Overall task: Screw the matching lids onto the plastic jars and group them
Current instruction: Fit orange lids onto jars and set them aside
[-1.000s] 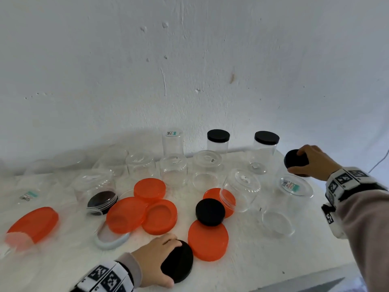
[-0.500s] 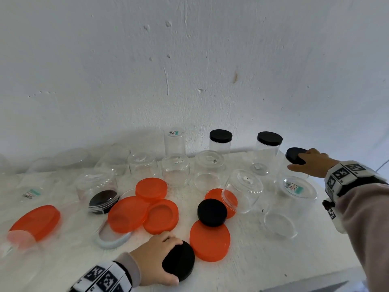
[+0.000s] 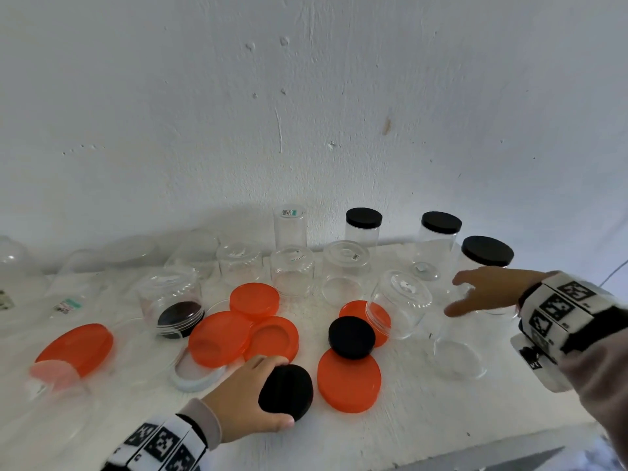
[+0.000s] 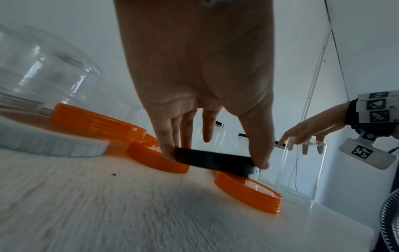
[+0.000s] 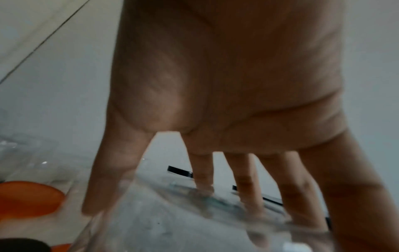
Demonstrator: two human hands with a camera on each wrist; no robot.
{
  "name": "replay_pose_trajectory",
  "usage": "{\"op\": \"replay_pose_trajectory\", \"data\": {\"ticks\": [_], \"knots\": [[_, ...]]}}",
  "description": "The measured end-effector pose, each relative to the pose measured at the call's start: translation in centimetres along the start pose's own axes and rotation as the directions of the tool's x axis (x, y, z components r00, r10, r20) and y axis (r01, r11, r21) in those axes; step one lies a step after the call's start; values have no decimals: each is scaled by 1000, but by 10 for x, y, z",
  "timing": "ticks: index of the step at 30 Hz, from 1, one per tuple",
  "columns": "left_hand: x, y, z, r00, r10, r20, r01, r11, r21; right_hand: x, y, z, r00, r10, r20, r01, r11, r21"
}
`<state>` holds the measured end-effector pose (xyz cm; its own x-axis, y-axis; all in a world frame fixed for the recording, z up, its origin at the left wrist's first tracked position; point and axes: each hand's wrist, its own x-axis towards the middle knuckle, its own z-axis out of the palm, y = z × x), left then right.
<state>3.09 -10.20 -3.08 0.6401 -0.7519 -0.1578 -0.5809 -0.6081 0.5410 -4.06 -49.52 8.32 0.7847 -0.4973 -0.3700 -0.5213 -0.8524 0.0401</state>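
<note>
Head view overlooks table; wrist views sit close, sharing it.

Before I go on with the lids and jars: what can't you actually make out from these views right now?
- Right hand: whether its fingers touch the upturned clear jar; right wrist view is blurred.
- Black lid: the left hand covers its near edge in the head view.
- Far-left jars: cut off by the head view's edge.
- Jar labels: too small to read.
</note>
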Motion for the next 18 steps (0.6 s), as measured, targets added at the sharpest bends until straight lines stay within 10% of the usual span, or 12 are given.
{"op": "replay_pose_trajectory", "data": {"ticks": [9,18], "knots": [[-15,-15,-9,990,-68,-120,46,983,-177,-54,-46,-21,982,-183,38,185,979,-84],[-32,-27,-37,930,-228,-288,97,909,-406,-77,-101,-17,932,-355,-72,359,878,317]]}}
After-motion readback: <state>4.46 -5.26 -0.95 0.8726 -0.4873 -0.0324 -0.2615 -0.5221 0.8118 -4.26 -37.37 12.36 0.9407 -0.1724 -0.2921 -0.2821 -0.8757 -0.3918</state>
